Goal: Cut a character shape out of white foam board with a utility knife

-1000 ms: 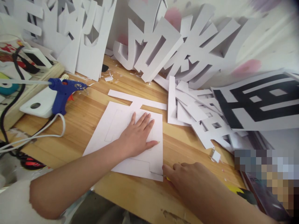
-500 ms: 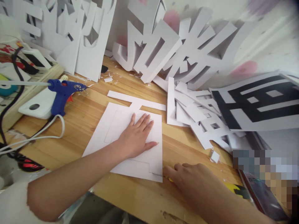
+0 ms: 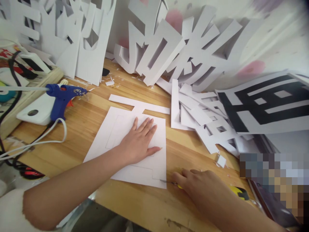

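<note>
My left hand (image 3: 140,140) lies flat with fingers spread on a white foam-board cutout (image 3: 116,129) that rests on the wooden table (image 3: 79,119). My right hand (image 3: 198,185) is closed round a thin craft knife (image 3: 169,182) with a yellow body. Its blade tip meets the cutout's lower right corner, at the end of a cut line. Faint scored rectangles show on the board beside and under my left hand.
A blue glue gun (image 3: 61,96) with a white cable lies at the left on a white block. White cutout characters (image 3: 154,48) lean against the back wall. Loose white offcuts (image 3: 200,112) and a black-printed sheet (image 3: 263,103) pile up at the right. A yellow-and-black tool (image 3: 238,191) lies near my right wrist.
My right hand with the knife has slid slightly right and toward me along the board's lower right corner. My left hand keeps pressing the board.
</note>
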Motion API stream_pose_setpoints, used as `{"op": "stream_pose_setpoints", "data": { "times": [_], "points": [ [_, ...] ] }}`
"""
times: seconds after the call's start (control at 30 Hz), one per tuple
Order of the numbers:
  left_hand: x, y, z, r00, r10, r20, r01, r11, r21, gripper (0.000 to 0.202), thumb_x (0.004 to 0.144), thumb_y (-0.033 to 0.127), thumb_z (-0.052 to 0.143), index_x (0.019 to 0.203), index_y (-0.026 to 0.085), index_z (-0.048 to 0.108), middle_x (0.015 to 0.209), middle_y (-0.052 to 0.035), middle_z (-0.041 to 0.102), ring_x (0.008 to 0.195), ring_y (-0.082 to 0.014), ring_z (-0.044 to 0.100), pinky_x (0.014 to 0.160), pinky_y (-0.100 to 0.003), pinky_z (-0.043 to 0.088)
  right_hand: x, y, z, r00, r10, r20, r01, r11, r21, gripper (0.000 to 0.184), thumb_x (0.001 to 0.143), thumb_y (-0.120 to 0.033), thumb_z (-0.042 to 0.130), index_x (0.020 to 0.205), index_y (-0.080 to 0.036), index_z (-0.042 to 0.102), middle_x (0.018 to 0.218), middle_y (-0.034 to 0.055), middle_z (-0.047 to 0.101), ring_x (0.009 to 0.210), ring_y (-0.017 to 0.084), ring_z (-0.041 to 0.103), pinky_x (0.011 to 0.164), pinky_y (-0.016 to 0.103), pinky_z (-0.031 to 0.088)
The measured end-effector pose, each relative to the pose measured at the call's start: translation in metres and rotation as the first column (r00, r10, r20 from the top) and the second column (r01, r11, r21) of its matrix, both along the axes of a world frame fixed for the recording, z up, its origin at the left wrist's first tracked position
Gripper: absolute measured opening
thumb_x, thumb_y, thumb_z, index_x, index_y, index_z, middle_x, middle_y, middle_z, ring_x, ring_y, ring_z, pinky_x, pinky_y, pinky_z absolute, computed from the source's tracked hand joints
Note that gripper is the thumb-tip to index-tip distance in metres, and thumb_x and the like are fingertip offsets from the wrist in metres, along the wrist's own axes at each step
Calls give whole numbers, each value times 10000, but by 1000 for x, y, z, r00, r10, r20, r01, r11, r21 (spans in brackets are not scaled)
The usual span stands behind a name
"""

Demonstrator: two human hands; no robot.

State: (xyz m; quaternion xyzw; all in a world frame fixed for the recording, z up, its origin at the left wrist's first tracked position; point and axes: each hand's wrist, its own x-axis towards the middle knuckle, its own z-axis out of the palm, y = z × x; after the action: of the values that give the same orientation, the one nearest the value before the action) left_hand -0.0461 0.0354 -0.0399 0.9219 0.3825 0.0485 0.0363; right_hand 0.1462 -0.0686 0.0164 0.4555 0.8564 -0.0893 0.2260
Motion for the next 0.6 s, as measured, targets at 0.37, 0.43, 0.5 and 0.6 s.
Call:
{"op": "stream_pose_setpoints", "data": {
  "times": [0.37,0.43,0.5,0.6],
  "points": [
    [0,1,0,1000,1,-13,-1,1000,-9,733,887,599,220,1380,58,270,1461,-162,185,1362,-269,96,1080,-517,17,3,-1,-1,1000,-29,9,29,998,-53,358,629,26,495,869,-239,513,697,-8,646,538,194,627,422,274,225],
    [0,1,-1,1000,-2,-12,2,1000,-4,735,887,599,214,1380,58,269,1460,-161,187,1362,-269,95,1080,-518,19,4,0,0,1000,-18,18,19,998,-62,368,615,36,490,868,-230,515,722,2,649,552,208,631,432,276,257],
    [0,0,-1,1000,-4,-10,4,1000,-2,737,886,601,218,1378,55,275,1459,-164,189,1362,-270,95,1081,-515,15,5,1,0,999,-20,28,22,997,-78,353,622,37,475,856,-223,515,738,9,651,561,218,632,442,279,285],
    [-1,0,-1,1000,-4,0,4,1000,-1,728,887,596,229,1373,56,288,1457,-164,201,1362,-270,99,1085,-505,5,7,1,-1,998,-57,15,58,994,-91,300,676,15,443,836,-226,520,747,10,652,573,223,634,451,287,306]
  ]
}}
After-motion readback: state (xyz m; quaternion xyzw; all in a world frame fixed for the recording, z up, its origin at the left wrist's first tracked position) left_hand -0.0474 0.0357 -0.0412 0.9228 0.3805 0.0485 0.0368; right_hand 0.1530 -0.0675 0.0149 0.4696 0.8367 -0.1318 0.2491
